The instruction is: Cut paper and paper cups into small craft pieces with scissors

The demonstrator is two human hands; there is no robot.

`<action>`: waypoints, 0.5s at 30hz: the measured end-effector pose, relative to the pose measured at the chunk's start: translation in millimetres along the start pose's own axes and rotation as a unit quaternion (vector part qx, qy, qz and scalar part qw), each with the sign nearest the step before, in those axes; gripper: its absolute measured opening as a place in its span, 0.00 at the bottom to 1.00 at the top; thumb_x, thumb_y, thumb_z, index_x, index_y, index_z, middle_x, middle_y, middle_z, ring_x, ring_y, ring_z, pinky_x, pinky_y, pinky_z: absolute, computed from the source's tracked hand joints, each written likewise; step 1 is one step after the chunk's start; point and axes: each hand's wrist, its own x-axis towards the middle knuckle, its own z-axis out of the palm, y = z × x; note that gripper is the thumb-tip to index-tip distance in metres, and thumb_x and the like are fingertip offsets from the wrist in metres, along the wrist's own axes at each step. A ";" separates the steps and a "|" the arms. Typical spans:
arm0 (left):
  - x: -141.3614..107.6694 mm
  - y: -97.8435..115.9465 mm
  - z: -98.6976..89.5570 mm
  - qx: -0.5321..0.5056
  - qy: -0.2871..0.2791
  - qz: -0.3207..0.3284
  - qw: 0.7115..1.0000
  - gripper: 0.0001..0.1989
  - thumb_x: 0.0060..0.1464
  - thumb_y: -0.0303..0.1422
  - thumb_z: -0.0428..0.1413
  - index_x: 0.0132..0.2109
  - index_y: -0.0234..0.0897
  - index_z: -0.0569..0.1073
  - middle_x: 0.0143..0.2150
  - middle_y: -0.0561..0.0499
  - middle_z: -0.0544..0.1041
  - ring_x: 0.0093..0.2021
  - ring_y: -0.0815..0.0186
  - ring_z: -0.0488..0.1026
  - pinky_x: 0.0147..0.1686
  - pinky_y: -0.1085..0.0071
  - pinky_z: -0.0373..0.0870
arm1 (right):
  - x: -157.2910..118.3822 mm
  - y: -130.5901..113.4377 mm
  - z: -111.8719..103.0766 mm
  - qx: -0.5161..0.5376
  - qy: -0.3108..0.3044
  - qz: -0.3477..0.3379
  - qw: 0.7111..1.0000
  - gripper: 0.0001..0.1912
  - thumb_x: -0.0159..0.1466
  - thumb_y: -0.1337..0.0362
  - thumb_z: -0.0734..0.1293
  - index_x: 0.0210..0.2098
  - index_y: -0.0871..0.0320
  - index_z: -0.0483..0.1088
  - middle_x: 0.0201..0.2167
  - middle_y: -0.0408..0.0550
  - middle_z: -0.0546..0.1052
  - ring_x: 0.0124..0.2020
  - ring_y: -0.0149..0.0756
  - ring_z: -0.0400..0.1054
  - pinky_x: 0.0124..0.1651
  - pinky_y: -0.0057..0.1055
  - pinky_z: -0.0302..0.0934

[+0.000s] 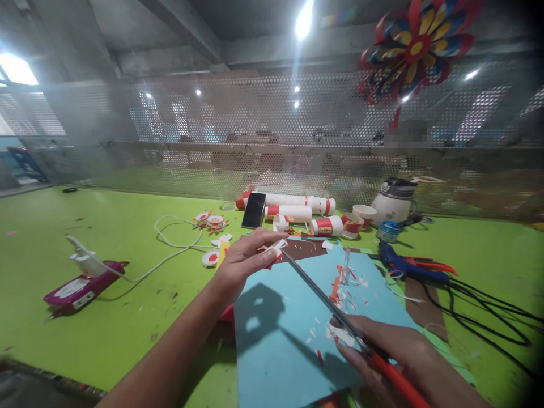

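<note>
Left hand (250, 252) pinches small white-red paper piece (278, 247) over blue sheet's (263, 374) far edge; right hand (399, 345) grips red-handled scissors (312, 283), tip at the piece.
Some cutting looks done: scraps (336, 283) litter the sheet, cluttering space under the scissors; amount left unclear. Beyond sheet: phone (254, 211), red-white paper cup (327, 226). Right of sheet: glue gun (414, 269).

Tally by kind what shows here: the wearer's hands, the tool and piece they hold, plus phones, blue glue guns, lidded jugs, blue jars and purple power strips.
Hands: 2, left hand and right hand
Red-handled tool: 1
White-and-red piece: 1
Phone: 1
Blue glue gun: 1
Lidded jug: 1
Blue jar: 1
Purple power strip: 1
Total: 9
</note>
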 end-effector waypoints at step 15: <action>0.8 0.4 3.0 -0.069 0.046 0.021 0.996 0.14 0.52 0.31 0.53 0.44 0.36 0.78 0.37 0.46 0.73 0.33 0.65 0.67 0.29 0.69 0.61 | 2.7 -1.9 -6.9 0.006 -0.038 0.059 0.997 0.13 0.64 0.57 0.60 0.29 0.54 0.72 0.23 0.44 0.76 0.24 0.35 0.70 0.28 0.26 0.64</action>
